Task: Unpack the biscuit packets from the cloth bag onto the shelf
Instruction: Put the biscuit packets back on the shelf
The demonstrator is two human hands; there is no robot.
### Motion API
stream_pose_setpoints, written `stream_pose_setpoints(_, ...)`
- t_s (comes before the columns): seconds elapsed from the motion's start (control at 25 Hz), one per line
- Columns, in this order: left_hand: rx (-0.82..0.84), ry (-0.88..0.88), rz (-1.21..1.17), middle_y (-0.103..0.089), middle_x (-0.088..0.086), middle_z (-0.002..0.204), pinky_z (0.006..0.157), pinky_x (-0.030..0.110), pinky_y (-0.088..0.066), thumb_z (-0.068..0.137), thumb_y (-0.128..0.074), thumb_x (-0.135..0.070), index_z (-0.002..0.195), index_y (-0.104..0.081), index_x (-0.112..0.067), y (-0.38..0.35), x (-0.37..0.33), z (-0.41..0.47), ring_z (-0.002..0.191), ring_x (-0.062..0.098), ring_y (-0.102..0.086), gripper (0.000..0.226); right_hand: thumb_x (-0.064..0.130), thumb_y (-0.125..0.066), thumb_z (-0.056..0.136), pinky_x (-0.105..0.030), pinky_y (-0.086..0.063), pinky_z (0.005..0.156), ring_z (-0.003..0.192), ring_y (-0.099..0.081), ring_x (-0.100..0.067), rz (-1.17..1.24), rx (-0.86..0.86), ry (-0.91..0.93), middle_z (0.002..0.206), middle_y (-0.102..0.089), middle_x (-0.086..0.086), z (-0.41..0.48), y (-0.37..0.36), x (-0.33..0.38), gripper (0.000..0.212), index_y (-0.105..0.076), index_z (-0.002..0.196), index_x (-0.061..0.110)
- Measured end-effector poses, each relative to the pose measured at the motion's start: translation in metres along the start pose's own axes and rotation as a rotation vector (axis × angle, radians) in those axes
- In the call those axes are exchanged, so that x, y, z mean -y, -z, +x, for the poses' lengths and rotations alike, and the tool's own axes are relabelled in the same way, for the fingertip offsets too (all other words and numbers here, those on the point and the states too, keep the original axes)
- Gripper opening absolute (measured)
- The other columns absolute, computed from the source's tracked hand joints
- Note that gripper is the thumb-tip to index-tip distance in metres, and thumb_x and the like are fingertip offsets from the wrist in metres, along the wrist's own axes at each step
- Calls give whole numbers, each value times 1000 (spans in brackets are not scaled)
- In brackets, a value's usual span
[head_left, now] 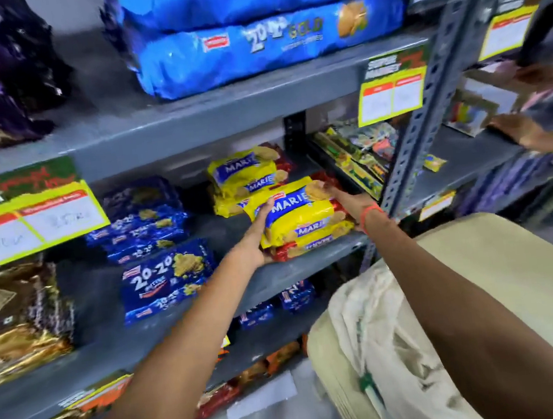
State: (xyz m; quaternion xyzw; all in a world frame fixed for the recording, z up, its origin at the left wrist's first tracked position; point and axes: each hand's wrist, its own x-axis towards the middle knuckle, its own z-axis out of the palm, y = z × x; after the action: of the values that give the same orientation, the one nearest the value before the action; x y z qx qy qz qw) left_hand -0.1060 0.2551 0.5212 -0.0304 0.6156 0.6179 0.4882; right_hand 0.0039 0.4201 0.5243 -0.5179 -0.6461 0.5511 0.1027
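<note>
A stack of yellow Marie biscuit packets (303, 215) rests at the front edge of the grey middle shelf (242, 284). My left hand (257, 237) grips the stack's left side and my right hand (339, 198) grips its right side. More Marie packets (243, 175) are piled just behind on the same shelf. The cream cloth bag (381, 328) lies crumpled on a beige surface below my right forearm.
Blue 20-20 packets (165, 273) lie left of the stack, with brown-gold packets (12, 325) further left. Large blue packets (266, 45) fill the shelf above. A slotted upright post (420, 124) stands to the right. Another person's hand (517, 130) rests on the neighbouring shelf.
</note>
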Motion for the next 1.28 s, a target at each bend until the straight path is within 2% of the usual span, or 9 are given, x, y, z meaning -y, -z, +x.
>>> stream_pose_setpoints(0.28, -119, -19, 6, -66, 14, 124, 99, 52, -50, 63, -68, -71, 126, -57, -18, -7, 5, 9, 110, 32, -65, 84, 79, -53, 64, -43, -46, 99, 118, -56, -35, -208, 64, 70, 130, -58, -21, -1, 6, 7, 101, -51, 130, 2)
stream_pose_setpoints(0.44, -380, -79, -24, -61, 9, 128, 98, 41, -50, 61, -74, -64, 127, -51, -10, -20, 27, -14, 114, 28, -61, 88, 68, -46, 82, -35, -38, 64, 72, -56, -31, -459, -90, 281, 64, -56, -14, -36, 27, 2, 68, -54, 68, 2)
stream_pose_setpoints(0.56, -476, -110, 0, -60, 13, 128, 87, 35, -47, 69, -73, -56, 126, -52, -4, -42, 74, -45, 109, 29, -59, 80, 65, -44, 85, -36, -43, 65, 64, -52, -26, -541, -7, 291, 62, -50, -15, -72, 54, -18, 64, -36, 51, 11)
stream_pose_setpoints(0.68, -332, 18, 12, -62, 17, 127, 98, 43, -51, 67, -73, -57, 128, -54, -7, -80, 152, -79, 108, 32, -63, 81, 63, -49, 83, -38, -51, 74, 75, -60, -31, -526, 14, 236, 76, -56, -16, -101, 106, -68, 58, -50, 61, 9)
stream_pose_setpoints(0.8, -94, 309, 155, -60, 30, 122, 69, 33, -52, 69, -70, -59, 124, -58, -6, -124, 238, -111, 78, 31, -61, 78, 66, -52, 79, -32, -49, 71, 72, -54, -29, -674, 16, 33, 73, -55, -14, -121, 172, -141, 60, -50, 63, 8)
stream_pose_setpoints(0.88, -29, 386, 286, -61, 30, 122, 56, 29, -48, 71, -68, -59, 124, -57, -1, -157, 288, -131, 86, 40, -64, 80, 66, -59, 71, -28, -44, 63, 72, -53, -30, -719, -44, -99, 69, -55, -16, -140, 221, -197, 58, -48, 57, 11)
stream_pose_setpoints(1.04, 54, 346, 597, -61, 18, 129, 89, 37, -51, 70, -59, -71, 124, -57, -2, -214, 363, -169, 116, 34, -59, 87, 62, -67, 70, -34, -47, 91, 108, -60, -34, -733, -170, -285, 117, -64, -20, -174, 299, -303, 72, -62, 104, -1)
stream_pose_setpoints(1.12, 116, 394, 698, -61, 15, 129, 85, 34, -48, 70, -59, -72, 124, -57, -3, -236, 384, -181, 115, 30, -59, 87, 61, -68, 70, -37, -44, 101, 119, -55, -31, -687, -114, -350, 131, -57, -14, -185, 321, -340, 78, -55, 122, 3)
stream_pose_setpoints(1.28, 325, 565, 573, -59, 4, 131, 97, 31, -45, 74, -63, -64, 134, -50, -15, -257, 411, -184, 114, 20, -57, 78, 75, -58, 65, -34, -48, 79, 90, -61, -26, -623, 43, -453, 107, -66, -8, -195, 331, -387, 65, -60, 90, 15)
